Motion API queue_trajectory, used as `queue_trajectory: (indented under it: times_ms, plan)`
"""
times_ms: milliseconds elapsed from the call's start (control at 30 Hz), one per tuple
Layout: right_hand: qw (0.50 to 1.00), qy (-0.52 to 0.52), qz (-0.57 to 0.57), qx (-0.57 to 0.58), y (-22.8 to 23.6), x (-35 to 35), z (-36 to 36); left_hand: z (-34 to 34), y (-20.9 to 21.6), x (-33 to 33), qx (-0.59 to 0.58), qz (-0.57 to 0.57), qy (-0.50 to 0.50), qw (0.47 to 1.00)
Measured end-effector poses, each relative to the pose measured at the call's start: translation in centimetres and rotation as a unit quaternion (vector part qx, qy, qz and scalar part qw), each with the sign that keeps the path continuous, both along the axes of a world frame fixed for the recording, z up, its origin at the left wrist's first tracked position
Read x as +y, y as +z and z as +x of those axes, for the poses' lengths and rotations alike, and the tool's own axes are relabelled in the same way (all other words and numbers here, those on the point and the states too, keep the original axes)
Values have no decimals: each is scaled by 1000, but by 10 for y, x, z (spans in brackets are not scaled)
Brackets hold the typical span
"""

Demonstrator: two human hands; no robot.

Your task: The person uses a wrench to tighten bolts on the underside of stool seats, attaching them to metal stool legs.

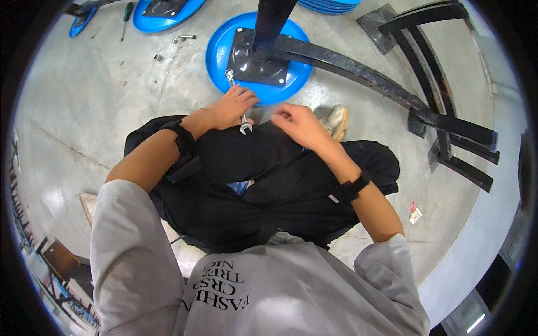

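Note:
My left hand (234,106) is closed around a combination wrench (245,127). Its ring end lies at a corner of the black mounting plate, where a bolt appears to sit; the open end points back toward my lap. That black plate (244,51) rests on a round blue seat (218,53), bolted at its corners. A black metal bar rises from the plate. To the right of the wrench, my right hand (300,124) hovers above my leg with its fingers curled in, apart from the seat. Whatever its fingers may hold is hidden.
A black steel frame (358,73) stretches from the seat to the right, with more legs (426,67) behind. Another blue seat (162,23), a green-handled screwdriver (128,17), a socket (157,57) and small bolts (188,37) lie on the left floor. Stacked blue seats (330,5) stand at the back.

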State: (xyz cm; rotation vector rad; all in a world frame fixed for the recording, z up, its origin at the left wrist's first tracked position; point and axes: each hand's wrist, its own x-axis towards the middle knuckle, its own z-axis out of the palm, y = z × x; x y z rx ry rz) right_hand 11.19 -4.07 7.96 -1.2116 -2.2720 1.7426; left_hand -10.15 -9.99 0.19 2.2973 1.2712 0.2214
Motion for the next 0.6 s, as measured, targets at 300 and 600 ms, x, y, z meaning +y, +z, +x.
queue_trajectory:
  times_ms: [300,600]
  plan:
    - [956,-96,-271,53,-76,-35,-60,-4,-8,-3,-41,-16,52,998]
    - [961,-121,-245,34,-91,-40,-68,4,14,6,60,-63,5,996]
